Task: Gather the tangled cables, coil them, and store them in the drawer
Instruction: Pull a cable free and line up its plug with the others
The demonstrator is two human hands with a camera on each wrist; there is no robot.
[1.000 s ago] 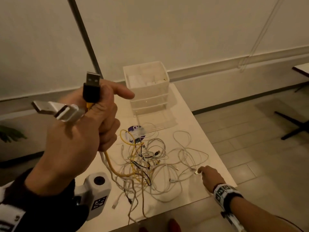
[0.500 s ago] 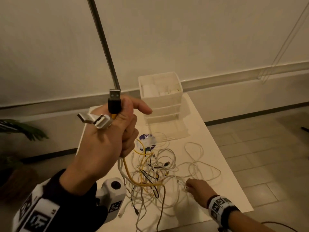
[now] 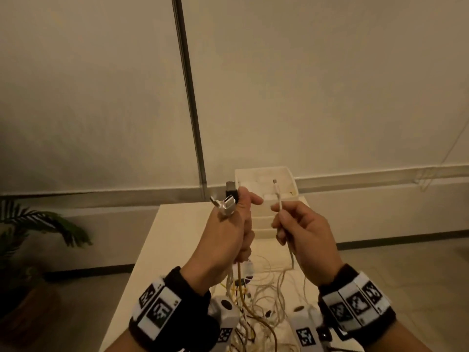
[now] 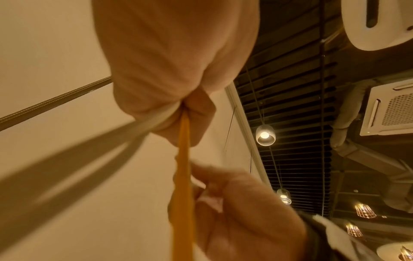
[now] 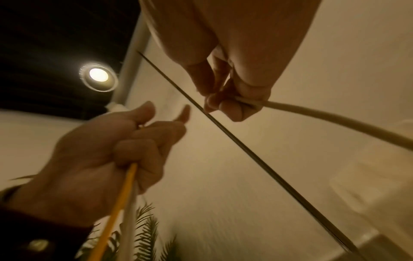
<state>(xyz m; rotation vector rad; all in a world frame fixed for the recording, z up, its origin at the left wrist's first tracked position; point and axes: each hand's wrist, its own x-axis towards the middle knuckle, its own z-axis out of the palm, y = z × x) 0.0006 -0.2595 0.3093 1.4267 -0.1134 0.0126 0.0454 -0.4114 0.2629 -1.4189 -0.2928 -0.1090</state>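
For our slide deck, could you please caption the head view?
Left hand grips plug ends of several cables, right hand pinches a white cable above the tangle.

a yellow cable (image 3: 239, 273) and white cables (image 3: 230, 280) hang from the left hand's (image 3: 225, 240) fist, their plugs jutting above it: a black usb plug (image 3: 231, 189) upright, a silver-white plug (image 3: 225, 205) tilted left. a thin white cable (image 3: 278, 196) stands up from the right hand's (image 3: 302, 237) pinch, small connector on top. below both hands lies the tangled pile (image 3: 264, 311). the white drawer unit (image 3: 266, 184) stands beyond the hands.
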